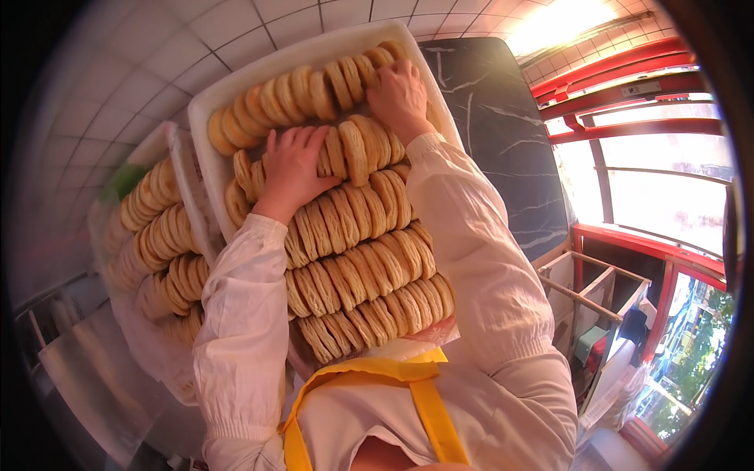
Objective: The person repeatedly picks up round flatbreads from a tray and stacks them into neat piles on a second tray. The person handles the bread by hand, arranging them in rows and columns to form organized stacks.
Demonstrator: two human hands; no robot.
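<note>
Rows of round, layered flatbreads stand on edge in a white foam box before me. My left hand lies across the second row from the far end, its fingers apart and thumb stretched to the right. Breads under its palm are hidden, so whether it grips any cannot be told. At the right end of the farthest row, my right hand curls its fingers around the end breads. One bread in the second row, between my hands, stands out above its neighbours.
A second box in clear plastic, at the left, holds more rows of flatbreads. A dark marble-patterned countertop adjoins the box on the right. Beyond are a red-framed window and a wooden rack. White tiles rise behind.
</note>
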